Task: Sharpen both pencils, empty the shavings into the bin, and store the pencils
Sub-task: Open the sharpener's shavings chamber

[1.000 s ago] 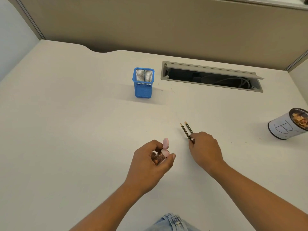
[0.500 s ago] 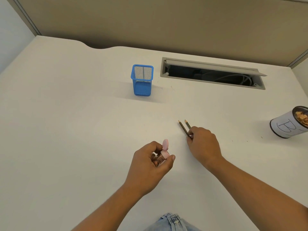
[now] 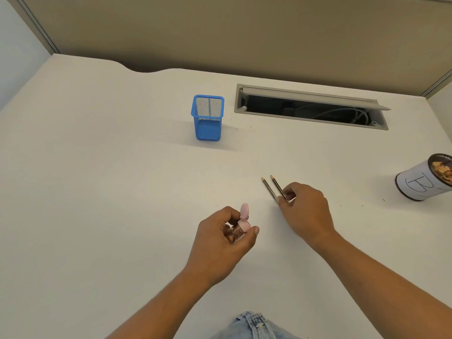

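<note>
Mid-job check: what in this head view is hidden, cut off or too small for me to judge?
All in the head view:
Pencils: back ends covered by the right hand; whether it pinches one or both is unclear; tips too small to judge sharpness.
Sharpener: mostly wrapped by the left hand; fill level unclear.
Bin: cut off by the right frame edge.
</note>
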Available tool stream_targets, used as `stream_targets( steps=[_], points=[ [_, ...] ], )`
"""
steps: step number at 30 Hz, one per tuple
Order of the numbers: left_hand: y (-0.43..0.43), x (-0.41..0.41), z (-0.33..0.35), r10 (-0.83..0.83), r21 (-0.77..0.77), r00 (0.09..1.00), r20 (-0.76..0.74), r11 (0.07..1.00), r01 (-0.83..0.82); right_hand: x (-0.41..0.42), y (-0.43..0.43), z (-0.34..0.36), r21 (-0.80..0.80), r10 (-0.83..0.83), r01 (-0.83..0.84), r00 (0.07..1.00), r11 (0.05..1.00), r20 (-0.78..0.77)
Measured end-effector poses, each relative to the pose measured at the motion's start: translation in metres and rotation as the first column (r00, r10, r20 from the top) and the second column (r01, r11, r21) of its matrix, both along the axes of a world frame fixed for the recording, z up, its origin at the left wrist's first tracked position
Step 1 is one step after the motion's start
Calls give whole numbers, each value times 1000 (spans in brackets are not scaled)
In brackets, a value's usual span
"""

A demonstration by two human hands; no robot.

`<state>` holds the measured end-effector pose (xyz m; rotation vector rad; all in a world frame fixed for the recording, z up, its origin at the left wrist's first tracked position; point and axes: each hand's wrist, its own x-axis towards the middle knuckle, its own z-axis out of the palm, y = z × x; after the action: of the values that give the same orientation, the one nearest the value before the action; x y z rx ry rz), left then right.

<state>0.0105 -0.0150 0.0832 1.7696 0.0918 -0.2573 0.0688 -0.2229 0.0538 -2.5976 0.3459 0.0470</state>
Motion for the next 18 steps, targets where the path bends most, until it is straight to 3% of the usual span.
stream_targets(
  steps=[4, 8, 10, 12, 18],
  points=[
    [1, 0, 2, -76, -18, 997, -18, 997, 75, -11, 9, 33, 376, -8, -4, 1000, 927, 29],
    [1, 1, 13, -171, -67, 985, -12, 983, 170, -26, 21, 76, 664, 268, -254, 960, 703, 84],
    [0, 2, 19, -220, -98, 975, -2, 971, 219, -32, 25, 90, 696, 395, -361, 911, 621, 120],
    [1, 2, 24, -231, -145, 973, 0, 963, 228, -36, 27, 96, 669, 432, -418, 888, 614, 158],
    [4, -1, 37, -203, -372, 979, -21, 911, 181, -49, 25, 103, 666, 347, -411, 908, 622, 236]
  ],
)
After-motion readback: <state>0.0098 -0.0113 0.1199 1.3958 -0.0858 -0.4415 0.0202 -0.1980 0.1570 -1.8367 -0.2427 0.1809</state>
